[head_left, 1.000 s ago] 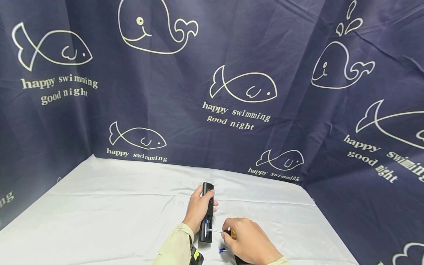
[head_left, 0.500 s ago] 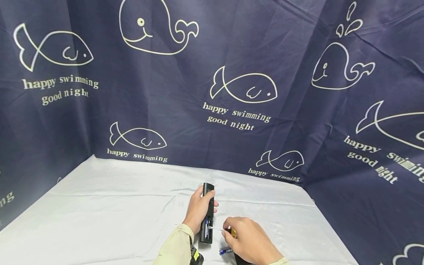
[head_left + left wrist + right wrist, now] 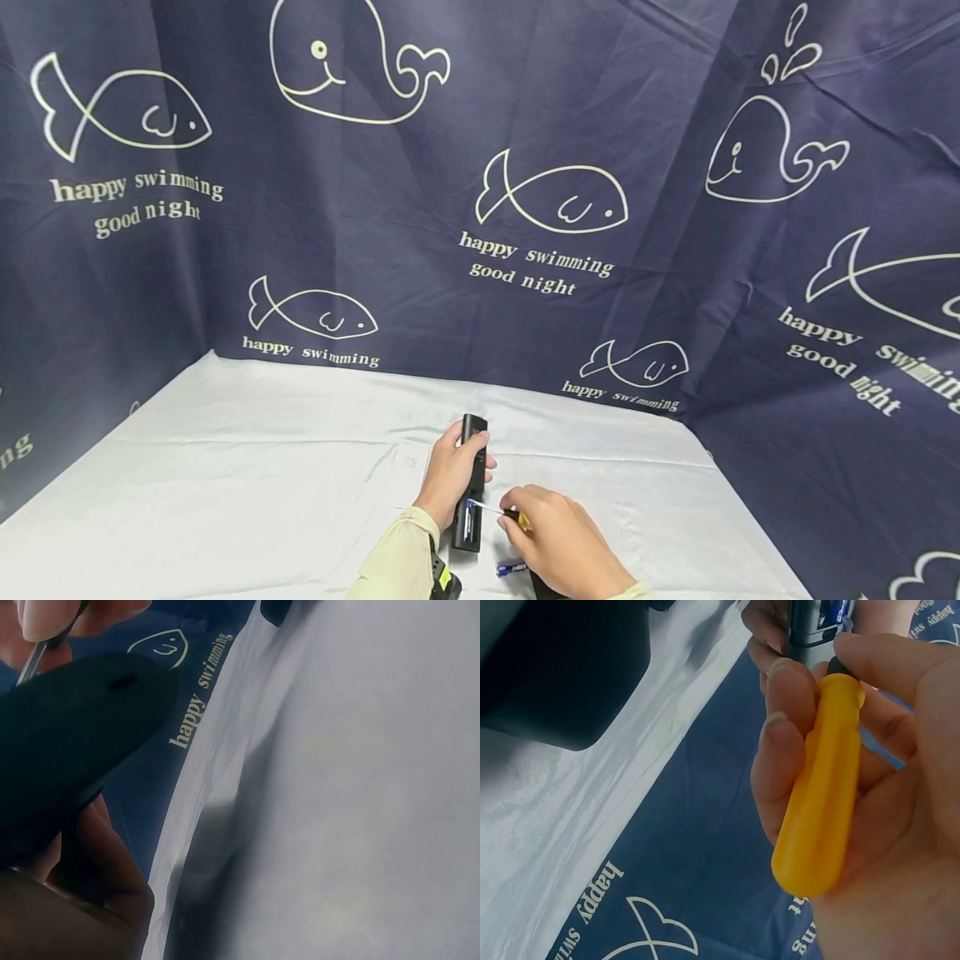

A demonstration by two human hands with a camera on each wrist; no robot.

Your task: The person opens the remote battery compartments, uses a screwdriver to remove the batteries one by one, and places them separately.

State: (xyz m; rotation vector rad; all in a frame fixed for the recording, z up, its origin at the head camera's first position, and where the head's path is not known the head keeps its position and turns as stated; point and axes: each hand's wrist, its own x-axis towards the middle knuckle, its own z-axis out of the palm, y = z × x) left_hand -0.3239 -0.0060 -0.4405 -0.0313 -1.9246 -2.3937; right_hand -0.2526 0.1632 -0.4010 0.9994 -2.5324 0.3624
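My left hand (image 3: 446, 471) grips a black remote control (image 3: 476, 479), thumb across its upper back. The lower back is open, with a blue-and-white battery (image 3: 468, 527) visible in the compartment. In my right hand (image 3: 564, 533) is a screwdriver (image 3: 821, 787) with a yellow handle and black collar. Its thin shaft (image 3: 487, 506) reaches left, and the tip meets the upper end of the battery in the head view. The left wrist view shows the remote's dark end in front of the left fingers (image 3: 112, 855); the tip is hidden there.
A second blue battery (image 3: 513, 570) lies on the white tablecloth (image 3: 262, 492) beside a black object (image 3: 543, 588) partly under the right wrist. A black-and-yellow device (image 3: 444, 578) sits at the left wrist. Dark blue curtains (image 3: 420, 208) with fish prints surround the table.
The screwdriver tip has moved from the middle of the battery toward its upper end, and the right hand has shifted slightly up with it. The left hand keeps its grip on the remote.
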